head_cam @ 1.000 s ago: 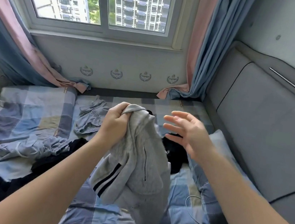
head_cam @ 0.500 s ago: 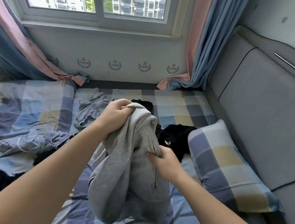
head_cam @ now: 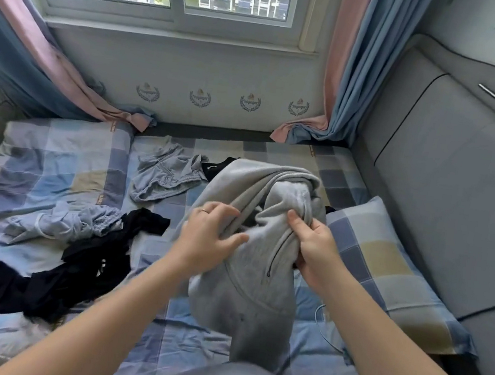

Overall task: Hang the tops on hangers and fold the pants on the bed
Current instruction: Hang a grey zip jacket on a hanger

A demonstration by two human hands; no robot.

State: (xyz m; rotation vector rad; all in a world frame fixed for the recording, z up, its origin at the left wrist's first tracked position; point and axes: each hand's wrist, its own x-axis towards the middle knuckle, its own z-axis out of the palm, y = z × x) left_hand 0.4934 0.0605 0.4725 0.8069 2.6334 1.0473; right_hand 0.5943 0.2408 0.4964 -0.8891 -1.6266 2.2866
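Note:
A grey sweat garment (head_cam: 243,295) with a zip pocket hangs bunched above the checked bed (head_cam: 53,160), its far part draped over towards the wall. My right hand (head_cam: 315,251) grips a fold of it beside the zip. My left hand (head_cam: 207,239) lies against the cloth on the left with fingers spread and only loosely bent. Light grey shorts (head_cam: 161,178) lie further back on the bed. A pale blue garment (head_cam: 66,222) and black clothes (head_cam: 46,273) lie crumpled to the left. No hanger shows.
A checked pillow (head_cam: 387,270) lies at the right against the padded grey headboard (head_cam: 448,196). A white cable (head_cam: 325,328) trails beside the pillow. Curtains (head_cam: 345,74) hang at both sides of the window; the wall closes the far edge.
My left hand let go of the top of the grey garment and moved down onto its left side. The garment's top flopped away from me. My right hand keeps its hold by the zip.

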